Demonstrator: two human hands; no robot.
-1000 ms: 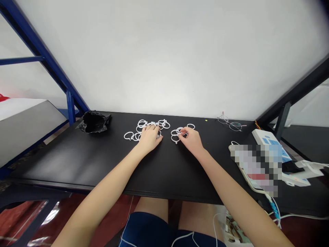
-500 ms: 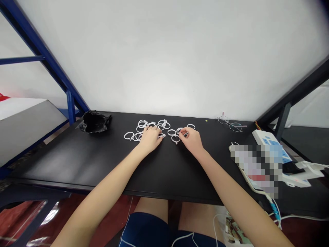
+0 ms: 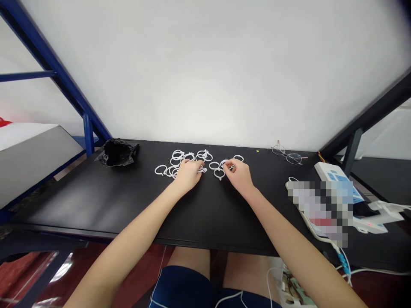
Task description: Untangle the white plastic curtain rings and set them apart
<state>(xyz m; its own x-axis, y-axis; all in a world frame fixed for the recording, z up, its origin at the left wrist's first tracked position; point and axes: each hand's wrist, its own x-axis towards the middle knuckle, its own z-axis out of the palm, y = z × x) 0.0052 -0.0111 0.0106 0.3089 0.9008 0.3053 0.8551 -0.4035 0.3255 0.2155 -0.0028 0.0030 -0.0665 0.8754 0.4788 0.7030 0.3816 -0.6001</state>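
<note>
Several white plastic rings (image 3: 175, 159) lie scattered on the far middle of a black table (image 3: 128, 205). My left hand (image 3: 188, 174) rests on the right part of that heap, fingers curled, its thumb and forefinger closed around a ring at the heap's edge. My right hand (image 3: 239, 175) sits a little to the right, fingers pinched on a white ring (image 3: 224, 164) in a smaller group of rings (image 3: 218, 171). One lone ring (image 3: 238, 158) lies just beyond my right hand.
A crumpled black bag (image 3: 117, 152) lies at the table's far left. A pair of glasses (image 3: 289, 155) sits at the far right. White devices and cables (image 3: 340, 192) crowd the right edge. A white wall rises behind; blue frame bars (image 3: 86, 128) stand left.
My left hand has shifted slightly to the right across the heap, drawing a ring toward the right group. My right hand has stayed almost in place, still working its ring.
</note>
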